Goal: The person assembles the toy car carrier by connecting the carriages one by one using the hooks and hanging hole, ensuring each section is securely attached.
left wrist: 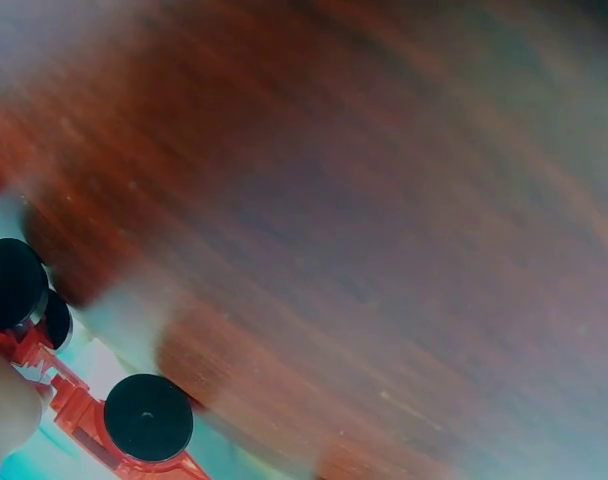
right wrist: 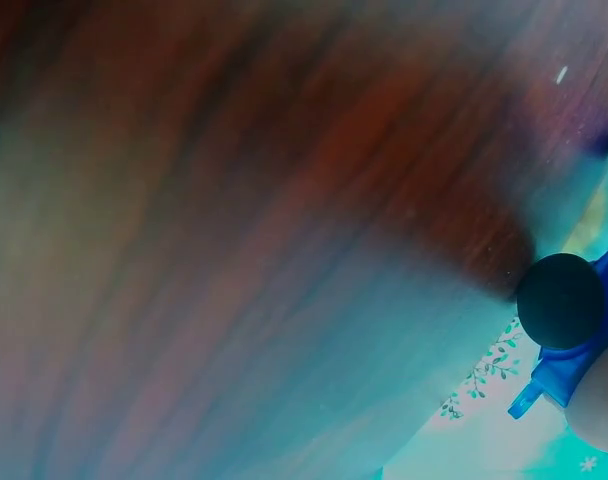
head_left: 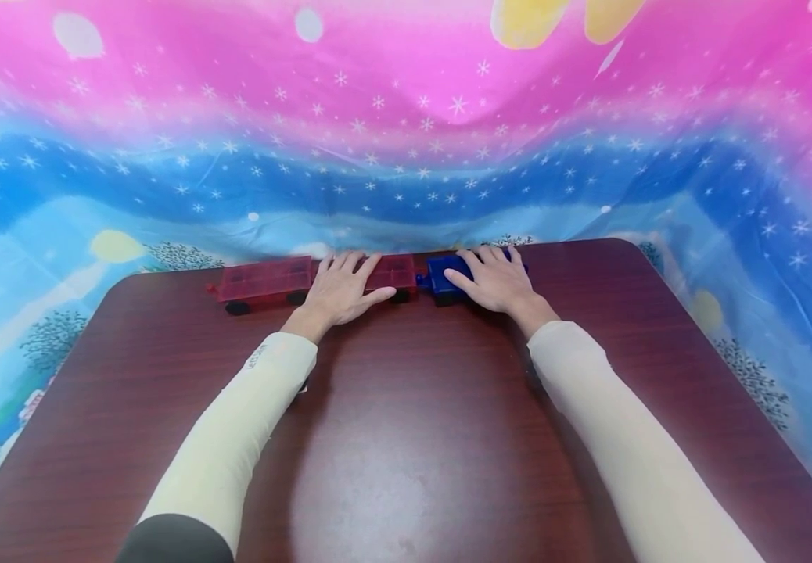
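Observation:
A row of toy wagons on black wheels stands along the table's far edge in the head view. At its left is a red see-through wagon (head_left: 265, 279), then a second red wagon (head_left: 397, 272), then a blue one (head_left: 440, 274) at the right. My left hand (head_left: 341, 289) lies over the red wagons where they meet, fingers spread and thumb pointing right. Over the blue wagon rests my right hand (head_left: 496, 283), its fingers spread and covering much of it. The left wrist view catches red wagon parts and a black wheel (left wrist: 149, 418); the right wrist view, a blue edge and another wheel (right wrist: 561, 300).
The dark reddish-brown table (head_left: 406, 438) has rounded far corners. Behind it and along both sides hangs a pink and blue cloth (head_left: 406, 172) with snowflakes, close to the wagons.

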The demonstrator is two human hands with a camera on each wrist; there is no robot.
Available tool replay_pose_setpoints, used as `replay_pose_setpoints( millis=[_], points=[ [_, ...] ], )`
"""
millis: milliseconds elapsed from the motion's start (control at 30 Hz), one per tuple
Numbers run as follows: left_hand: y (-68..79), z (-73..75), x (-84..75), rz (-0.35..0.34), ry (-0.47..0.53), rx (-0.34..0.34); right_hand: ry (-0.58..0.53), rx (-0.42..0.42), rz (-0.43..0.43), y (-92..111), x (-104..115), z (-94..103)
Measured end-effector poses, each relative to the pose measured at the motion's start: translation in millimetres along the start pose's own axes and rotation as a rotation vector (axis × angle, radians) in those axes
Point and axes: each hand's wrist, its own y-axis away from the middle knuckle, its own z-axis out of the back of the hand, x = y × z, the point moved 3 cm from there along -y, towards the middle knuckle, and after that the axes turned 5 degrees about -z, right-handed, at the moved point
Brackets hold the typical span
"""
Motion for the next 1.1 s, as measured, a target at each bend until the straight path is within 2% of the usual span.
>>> replay_pose_setpoints(
  millis=[367, 1100],
  points=[
    [3.2, 0.5, 4.7, 0.002, 0.059, -0.020, 0.014, -0.007, -0.009, -2.6, 1.5, -0.3],
    [1.6, -0.3, 3.2, -0.014, 0.050, -0.018, -0.005, -0.019, -0.046, -3.8, -3.9, 0.6]
  ],
)
